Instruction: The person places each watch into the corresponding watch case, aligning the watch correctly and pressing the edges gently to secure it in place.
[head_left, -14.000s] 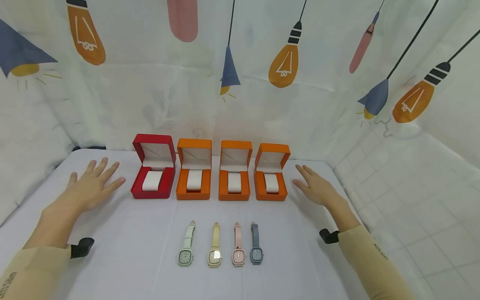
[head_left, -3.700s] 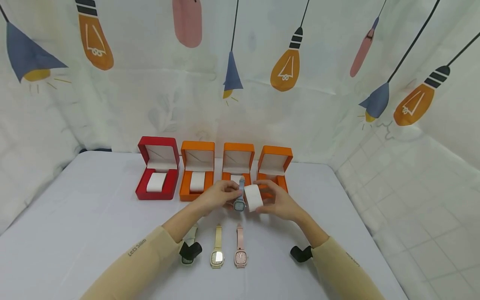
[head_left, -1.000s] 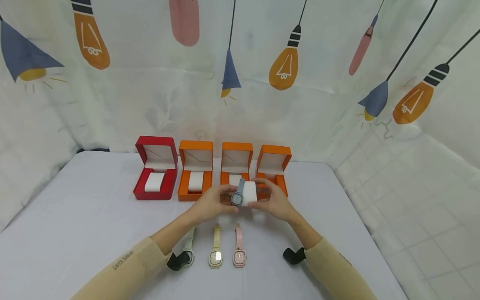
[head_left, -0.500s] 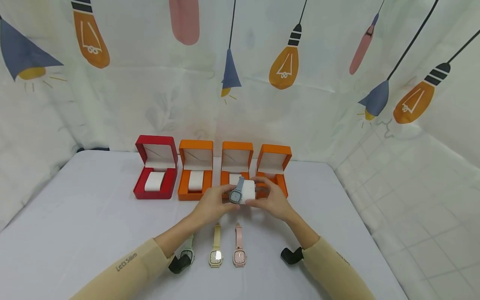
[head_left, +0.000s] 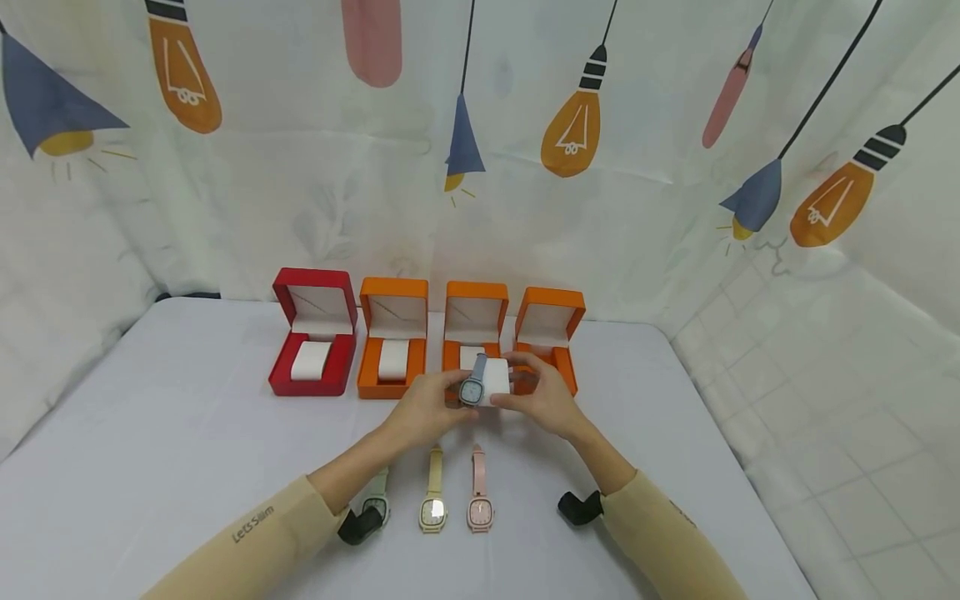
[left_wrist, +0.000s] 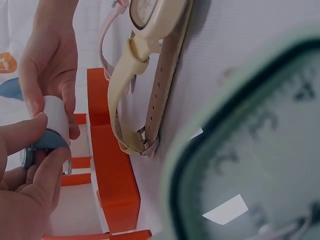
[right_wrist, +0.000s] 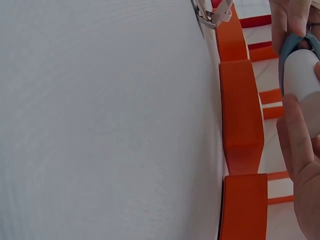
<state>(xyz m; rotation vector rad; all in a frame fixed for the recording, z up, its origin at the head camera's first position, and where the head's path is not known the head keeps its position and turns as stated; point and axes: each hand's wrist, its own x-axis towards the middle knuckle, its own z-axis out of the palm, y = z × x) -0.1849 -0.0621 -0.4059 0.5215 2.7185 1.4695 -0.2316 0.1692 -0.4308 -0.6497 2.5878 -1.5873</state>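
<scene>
My left hand [head_left: 423,410] pinches a blue wristwatch [head_left: 472,391] in front of the boxes, its strap closed into a loop. Fingers and thumb of my right hand [head_left: 551,406] grip a white watch cushion [head_left: 497,380] from the right. The watch's loop sits at the cushion's left end; in the right wrist view the blue strap [right_wrist: 286,52] curves round that end. Behind my right hand, the rightmost orange box [head_left: 551,298] stands with its lid up and no cushion showing inside. Both hands are above the white tabletop.
A red box [head_left: 313,388] and two more orange boxes [head_left: 393,287] [head_left: 477,290] stand in the back row, lids up, each with a white cushion. A yellow watch [head_left: 432,510], a pink watch [head_left: 480,510] and a pale green watch [head_left: 378,502], partly covered by my left sleeve, lie in front.
The blue watch has left the table and the cushion has left the rightmost box, both into my hands. Over the last seconds watch and cushion came together; the last half second shows little movement.
</scene>
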